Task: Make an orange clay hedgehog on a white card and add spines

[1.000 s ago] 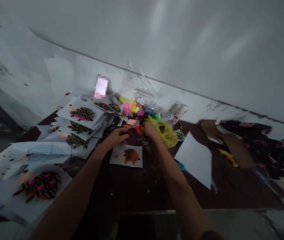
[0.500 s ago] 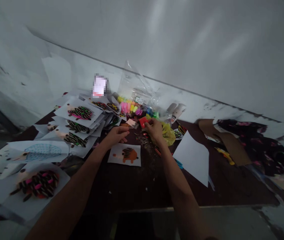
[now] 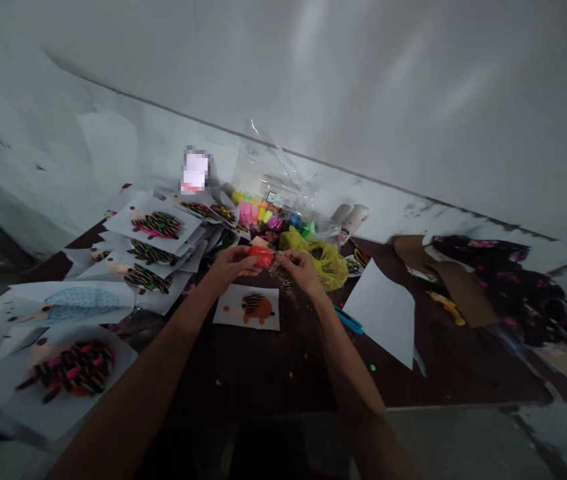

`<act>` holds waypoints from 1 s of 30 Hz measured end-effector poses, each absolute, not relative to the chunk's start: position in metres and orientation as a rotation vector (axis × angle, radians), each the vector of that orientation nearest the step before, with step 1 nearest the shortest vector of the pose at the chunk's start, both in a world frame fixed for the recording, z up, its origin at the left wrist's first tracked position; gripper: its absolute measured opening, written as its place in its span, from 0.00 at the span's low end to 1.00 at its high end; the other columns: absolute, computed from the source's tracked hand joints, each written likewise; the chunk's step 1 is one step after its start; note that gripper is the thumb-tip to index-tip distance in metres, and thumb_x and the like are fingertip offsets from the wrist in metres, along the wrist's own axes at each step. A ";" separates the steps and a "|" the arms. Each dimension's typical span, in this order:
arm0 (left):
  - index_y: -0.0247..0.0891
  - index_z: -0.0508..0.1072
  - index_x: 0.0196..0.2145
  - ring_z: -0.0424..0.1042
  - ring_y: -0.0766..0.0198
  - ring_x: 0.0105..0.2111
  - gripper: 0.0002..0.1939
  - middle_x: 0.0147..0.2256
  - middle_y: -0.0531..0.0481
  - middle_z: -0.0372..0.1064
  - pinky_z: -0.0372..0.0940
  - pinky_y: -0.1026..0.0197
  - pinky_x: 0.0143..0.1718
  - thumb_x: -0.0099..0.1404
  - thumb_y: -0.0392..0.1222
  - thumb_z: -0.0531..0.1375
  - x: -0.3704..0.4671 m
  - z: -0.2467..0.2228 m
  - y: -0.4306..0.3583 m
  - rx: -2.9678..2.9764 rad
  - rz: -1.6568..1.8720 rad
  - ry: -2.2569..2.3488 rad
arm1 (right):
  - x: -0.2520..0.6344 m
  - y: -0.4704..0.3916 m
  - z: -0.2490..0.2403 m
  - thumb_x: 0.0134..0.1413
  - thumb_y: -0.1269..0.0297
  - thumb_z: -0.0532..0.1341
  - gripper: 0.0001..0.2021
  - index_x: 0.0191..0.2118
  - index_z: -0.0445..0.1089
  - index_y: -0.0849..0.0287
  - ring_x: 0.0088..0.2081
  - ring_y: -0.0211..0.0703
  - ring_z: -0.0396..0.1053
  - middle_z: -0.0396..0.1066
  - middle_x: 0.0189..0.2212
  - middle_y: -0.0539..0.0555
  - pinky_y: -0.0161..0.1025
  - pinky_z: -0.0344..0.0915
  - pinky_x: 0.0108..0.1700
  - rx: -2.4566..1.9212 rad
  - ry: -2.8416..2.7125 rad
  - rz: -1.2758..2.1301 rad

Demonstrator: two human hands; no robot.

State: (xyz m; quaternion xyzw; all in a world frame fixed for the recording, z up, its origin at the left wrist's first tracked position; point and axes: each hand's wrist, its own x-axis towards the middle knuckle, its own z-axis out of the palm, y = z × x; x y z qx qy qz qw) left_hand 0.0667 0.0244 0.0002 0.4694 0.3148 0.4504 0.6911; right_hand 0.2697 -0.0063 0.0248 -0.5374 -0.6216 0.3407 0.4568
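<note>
A packet of red modelling clay [image 3: 262, 257] is held up between my two hands above the table. My left hand [image 3: 236, 264] grips its left side, fingers closed. At the clear wrapper on its right end, my right hand [image 3: 299, 267] pinches with thumb and fingers. Just below lies a small white card [image 3: 223, 317] bearing an orange clay hedgehog [image 3: 258, 309] with dark striped spines on its upper left part. Small dark striped strips [image 3: 286, 285] lie under my right hand, partly hidden.
Hedgehog pictures [image 3: 156, 225] are stacked at left. Behind are a clear bag of coloured clay [image 3: 263, 212] and a lit phone [image 3: 196, 171]. A yellow plastic bag [image 3: 330, 265], blue scissors [image 3: 349, 321], white paper [image 3: 383, 313], a yellow cutter [image 3: 447, 308] and dark cloth [image 3: 528, 287] lie at right.
My right hand has brought the red clay packet left and nearer, and my left hand has closed on it. The yellow bag shows more fully, and a small green dot appears near the table's front.
</note>
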 end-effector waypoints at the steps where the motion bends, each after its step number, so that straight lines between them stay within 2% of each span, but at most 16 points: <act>1: 0.34 0.76 0.35 0.78 0.58 0.29 0.30 0.31 0.46 0.79 0.75 0.53 0.37 0.41 0.57 0.76 0.067 0.001 0.024 1.051 1.002 0.701 | 0.269 -0.008 0.024 0.48 0.38 0.65 0.24 0.26 0.72 0.57 0.26 0.39 0.65 0.71 0.23 0.50 0.36 0.61 0.30 -1.318 -1.535 0.846; 6: 0.37 0.78 0.39 0.78 0.59 0.34 0.29 0.37 0.47 0.79 0.74 0.58 0.36 0.41 0.52 0.76 0.068 0.005 0.020 1.062 0.995 0.687 | 0.261 -0.016 0.024 0.51 0.40 0.64 0.23 0.24 0.69 0.57 0.26 0.38 0.63 0.69 0.22 0.49 0.36 0.59 0.30 -1.252 -1.588 0.861; 11: 0.34 0.75 0.30 0.72 0.63 0.27 0.23 0.27 0.51 0.73 0.69 0.62 0.27 0.42 0.52 0.75 0.065 0.008 0.020 1.182 1.018 0.732 | 0.253 -0.025 0.025 0.52 0.45 0.64 0.20 0.24 0.67 0.56 0.26 0.38 0.63 0.67 0.22 0.48 0.35 0.59 0.30 -1.238 -1.604 0.906; 15: 0.35 0.71 0.27 0.69 0.66 0.24 0.23 0.25 0.53 0.71 0.67 0.63 0.24 0.42 0.54 0.74 0.064 0.013 0.019 1.205 1.066 0.758 | 0.249 -0.025 0.024 0.53 0.44 0.63 0.20 0.24 0.66 0.56 0.25 0.39 0.64 0.67 0.21 0.49 0.36 0.60 0.30 -1.238 -1.567 0.909; 20: 0.36 0.69 0.25 0.67 0.67 0.24 0.24 0.24 0.55 0.68 0.67 0.64 0.24 0.42 0.54 0.74 0.063 0.021 0.014 1.231 1.076 0.789 | 0.247 -0.026 0.026 0.56 0.43 0.61 0.22 0.25 0.69 0.57 0.23 0.37 0.60 0.65 0.20 0.48 0.35 0.57 0.28 -1.268 -1.611 0.903; 26: 0.36 0.69 0.25 0.66 0.67 0.24 0.21 0.24 0.56 0.68 0.64 0.65 0.26 0.43 0.51 0.72 0.065 0.023 0.013 1.248 1.020 0.755 | 0.244 -0.030 0.027 0.56 0.45 0.60 0.21 0.22 0.62 0.56 0.23 0.36 0.57 0.60 0.18 0.46 0.35 0.54 0.27 -1.286 -1.581 0.756; 30: 0.36 0.69 0.25 0.64 0.69 0.23 0.19 0.23 0.56 0.68 0.62 0.65 0.26 0.45 0.51 0.71 0.065 0.019 0.016 1.219 1.133 0.809 | 0.242 -0.031 0.028 0.58 0.42 0.58 0.23 0.24 0.65 0.56 0.24 0.37 0.59 0.63 0.20 0.48 0.35 0.55 0.28 -1.300 -1.639 0.841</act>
